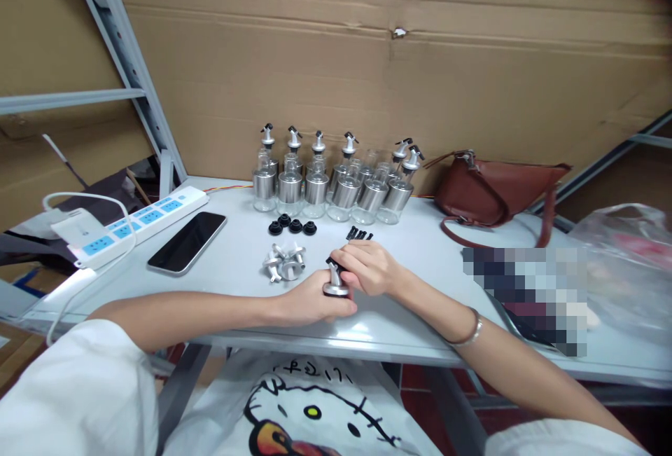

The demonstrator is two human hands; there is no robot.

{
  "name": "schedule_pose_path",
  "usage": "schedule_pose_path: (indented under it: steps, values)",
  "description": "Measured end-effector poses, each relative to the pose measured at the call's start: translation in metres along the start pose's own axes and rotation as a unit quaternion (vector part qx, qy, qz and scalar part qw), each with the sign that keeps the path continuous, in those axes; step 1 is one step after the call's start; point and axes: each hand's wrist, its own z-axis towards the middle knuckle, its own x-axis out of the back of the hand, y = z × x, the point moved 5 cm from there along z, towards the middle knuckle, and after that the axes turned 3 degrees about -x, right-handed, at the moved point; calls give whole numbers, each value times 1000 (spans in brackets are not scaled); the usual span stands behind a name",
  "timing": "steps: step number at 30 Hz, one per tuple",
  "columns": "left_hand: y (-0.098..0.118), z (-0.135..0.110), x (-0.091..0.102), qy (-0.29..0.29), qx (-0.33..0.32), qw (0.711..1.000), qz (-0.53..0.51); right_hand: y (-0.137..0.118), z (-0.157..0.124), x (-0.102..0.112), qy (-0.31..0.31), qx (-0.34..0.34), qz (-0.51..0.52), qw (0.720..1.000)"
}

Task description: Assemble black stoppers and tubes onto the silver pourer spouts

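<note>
My left hand [311, 300] is closed around a silver pourer cap [336, 286] near the front of the white table [236, 260]. My right hand [367, 267] pinches a small black part at the top of that cap. A few more silver caps [284, 262] lie just left of my hands. Black rubber rings [292, 226] and thin black pieces [360, 235] sit beyond them. Several glass bottles with steel collars and pourer tops [336, 186] stand in a row at the back.
A black phone [187, 242] and a white power strip [134, 223] lie at the left. A brown leather bag [493, 190] rests at the back right, a plastic bag [624, 260] at the far right. Cardboard forms the wall behind.
</note>
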Motion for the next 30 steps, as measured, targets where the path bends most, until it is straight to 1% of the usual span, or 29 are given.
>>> schedule_pose_path:
  steps: [5, 9, 13, 15, 18, 23, 30]
  values:
    - [1, -1, 1, -23, -1, 1000, 5, 2, 4, 4, -21, 16, 22, 999]
    - [-2, 0, 2, -10, -7, 1000, 15, 1, 4, 3, -39, 15, 16, 999]
    - [-7, 1, 4, 18, -1, 1000, 4, -3, 2, 2, -13, 40, 2, 999]
    - [-7, 2, 4, 19, -2, 1000, -1, -4, 2, 2, 0, 45, -3, 999]
    - [-7, 2, 2, 8, -7, 1000, -8, -3, 2, 2, 0, 37, 2, 999]
    - [-7, 1, 1, -15, 1, 999, -39, -1, 2, 1, 6, -1, 27, 1000]
    - [-7, 0, 1, -32, 5, 996, -86, -2, 2, 0, 4, -10, 25, 1000]
